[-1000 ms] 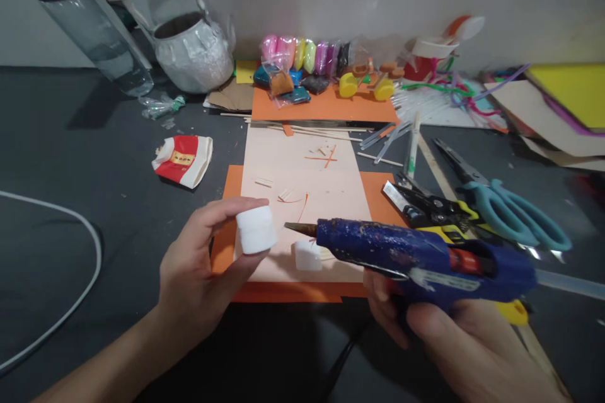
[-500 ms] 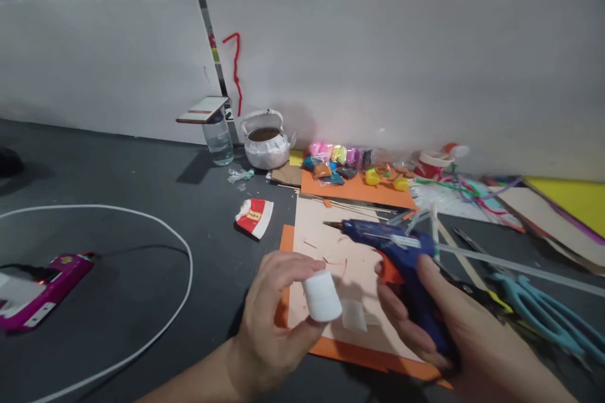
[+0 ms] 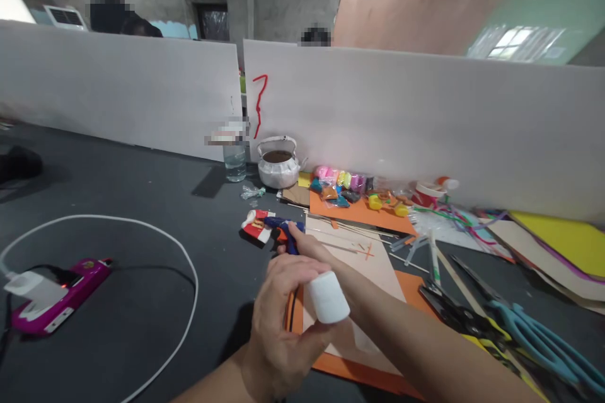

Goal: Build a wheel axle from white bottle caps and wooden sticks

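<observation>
My left hand pinches a small white cylinder between thumb and fingers, over the front part of the paper. Behind it, my right hand grips a blue glue gun with an orange trigger. The gun's tip points left and overlaps a small red and white piece with gold marks on the dark table; whether they touch I cannot tell. Part of the right hand is hidden by the left. Beneath both arms lie a pale sheet and orange paper.
A white kettle-shaped pot and a water bottle stand by the white partition. Bagged coloured clay lies at the back. Pliers and blue-handled scissors are at right. A white cable loops near a magenta power strip.
My right hand has carried the glue gun leftward and away from me, behind the left hand to the red and white piece. My left hand still holds the white cylinder. The view has tilted up.
</observation>
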Tool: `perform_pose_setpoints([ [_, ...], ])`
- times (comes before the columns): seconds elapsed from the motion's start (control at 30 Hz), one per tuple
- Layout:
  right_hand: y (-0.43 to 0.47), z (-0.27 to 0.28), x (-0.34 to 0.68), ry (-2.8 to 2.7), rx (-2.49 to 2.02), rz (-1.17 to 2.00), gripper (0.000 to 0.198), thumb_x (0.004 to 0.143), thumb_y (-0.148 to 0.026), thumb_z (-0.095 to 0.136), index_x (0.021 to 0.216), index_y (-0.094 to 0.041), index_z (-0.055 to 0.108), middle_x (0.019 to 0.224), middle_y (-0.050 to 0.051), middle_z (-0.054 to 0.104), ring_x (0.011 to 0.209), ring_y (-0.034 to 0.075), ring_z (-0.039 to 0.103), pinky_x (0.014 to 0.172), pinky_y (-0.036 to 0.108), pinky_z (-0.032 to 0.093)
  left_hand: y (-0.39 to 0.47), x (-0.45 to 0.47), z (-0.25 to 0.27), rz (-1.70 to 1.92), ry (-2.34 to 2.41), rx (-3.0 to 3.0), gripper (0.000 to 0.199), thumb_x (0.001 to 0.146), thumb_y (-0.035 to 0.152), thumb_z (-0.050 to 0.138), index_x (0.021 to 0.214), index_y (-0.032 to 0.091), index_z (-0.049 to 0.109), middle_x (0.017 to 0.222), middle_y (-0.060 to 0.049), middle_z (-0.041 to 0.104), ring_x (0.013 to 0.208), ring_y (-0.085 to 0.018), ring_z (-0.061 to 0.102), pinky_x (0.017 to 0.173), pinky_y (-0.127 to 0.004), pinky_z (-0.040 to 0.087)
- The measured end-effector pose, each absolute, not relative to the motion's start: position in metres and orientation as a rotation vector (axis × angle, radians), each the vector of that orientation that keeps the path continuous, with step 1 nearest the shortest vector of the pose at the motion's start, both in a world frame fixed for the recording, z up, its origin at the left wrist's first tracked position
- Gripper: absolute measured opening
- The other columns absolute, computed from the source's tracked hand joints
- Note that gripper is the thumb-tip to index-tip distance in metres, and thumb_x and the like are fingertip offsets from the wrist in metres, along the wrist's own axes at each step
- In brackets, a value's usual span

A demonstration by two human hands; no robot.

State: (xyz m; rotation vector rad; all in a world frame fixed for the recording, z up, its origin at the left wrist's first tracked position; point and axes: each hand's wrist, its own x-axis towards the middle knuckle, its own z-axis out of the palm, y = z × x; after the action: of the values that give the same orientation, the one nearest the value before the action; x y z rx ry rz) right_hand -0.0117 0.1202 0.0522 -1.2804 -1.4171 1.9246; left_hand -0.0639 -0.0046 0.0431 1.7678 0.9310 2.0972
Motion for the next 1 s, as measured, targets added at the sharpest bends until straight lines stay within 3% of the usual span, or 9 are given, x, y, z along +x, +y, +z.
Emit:
perform_pose_setpoints([
  [0.13,0.136,0.051,-0.046,-1.484,-1.479,1.910,0.028,0.102,-0.038,0.059,0.117,-0.014,0.062,0.108,0.007,0.065,0.087,0.017,0.066,0.075,0.033,0.059,-0.006,-0.069,0.044,2.123,0.979,1.609,0.047,0.083,0.014,0.072,0.125,0.025,0.055,0.120,-0.009,0.067,0.114,-0.025,0.063,0.105,-0.046,0.045],
  [0.3,0.146,0.059,-0.043,-1.617,-1.531,1.848,0.025,0.102,-0.036,0.060,0.113,-0.014,0.064,0.106,0.006,0.066,0.085,0.017,0.066,0.074,0.032,0.059,-0.004,-0.072,0.041,2.054,1.159,1.401,0.043,0.085,0.014,0.072,0.123,0.027,0.057,0.120,-0.006,0.065,0.114,-0.021,0.063,0.098,-0.035,0.051],
  [0.43,0.144,0.073,0.016,-1.695,-1.419,1.760,0.022,0.102,-0.033,0.061,0.103,-0.012,0.065,0.094,0.004,0.067,0.076,0.014,0.066,0.069,0.029,0.058,-0.003,-0.069,0.037,1.980,1.227,1.335,0.041,0.083,0.015,0.076,0.119,0.028,0.061,0.116,-0.002,0.065,0.111,-0.017,0.063,0.099,-0.030,0.049],
  [0.67,0.086,0.074,0.160,-1.920,-1.304,1.303,0.018,0.096,-0.027,0.058,0.107,-0.015,0.066,0.094,0.006,0.070,0.078,0.016,0.066,0.078,0.033,0.057,-0.010,-0.051,0.019,1.554,1.290,1.374,0.037,0.083,0.020,0.077,0.115,0.029,0.060,0.116,-0.001,0.067,0.113,-0.019,0.064,0.100,-0.034,0.050],
  [0.73,0.063,0.063,0.187,-2.071,-1.297,1.163,0.022,0.090,-0.031,0.068,0.106,-0.016,0.069,0.102,0.010,0.070,0.092,0.023,0.066,0.088,0.043,0.054,-0.012,-0.046,0.013,1.492,1.285,1.400,0.038,0.083,0.021,0.077,0.116,0.030,0.059,0.117,-0.001,0.068,0.116,-0.019,0.064,0.102,-0.036,0.049],
  [0.83,0.041,0.045,0.206,-2.249,-1.224,0.976,0.051,0.078,-0.031,0.083,0.123,-0.016,0.065,0.128,0.015,0.062,0.122,0.033,0.054,0.106,0.054,0.043,-0.014,-0.041,0.007,1.436,1.295,1.439,0.039,0.083,0.020,0.077,0.116,0.031,0.059,0.118,-0.001,0.068,0.116,-0.019,0.064,0.101,-0.035,0.050],
  [0.9,0.036,0.035,0.206,-2.335,-1.143,0.895,0.063,0.075,-0.033,0.087,0.129,-0.016,0.061,0.137,0.016,0.056,0.134,0.035,0.043,0.113,0.057,0.036,-0.015,-0.038,0.006,1.403,1.298,1.484,0.039,0.083,0.018,0.077,0.115,0.030,0.060,0.118,-0.001,0.069,0.115,-0.019,0.065,0.098,-0.033,0.051],
  [1.0,0.035,0.025,0.198,-2.401,-1.040,0.820,0.064,0.080,-0.035,0.085,0.133,-0.014,0.057,0.142,0.017,0.053,0.140,0.034,0.036,0.118,0.056,0.031,-0.014,-0.034,0.007,1.375,1.278,1.620,0.042,0.083,0.014,0.075,0.118,0.031,0.061,0.117,0.000,0.069,0.113,-0.017,0.065,0.097,-0.029,0.052],
])
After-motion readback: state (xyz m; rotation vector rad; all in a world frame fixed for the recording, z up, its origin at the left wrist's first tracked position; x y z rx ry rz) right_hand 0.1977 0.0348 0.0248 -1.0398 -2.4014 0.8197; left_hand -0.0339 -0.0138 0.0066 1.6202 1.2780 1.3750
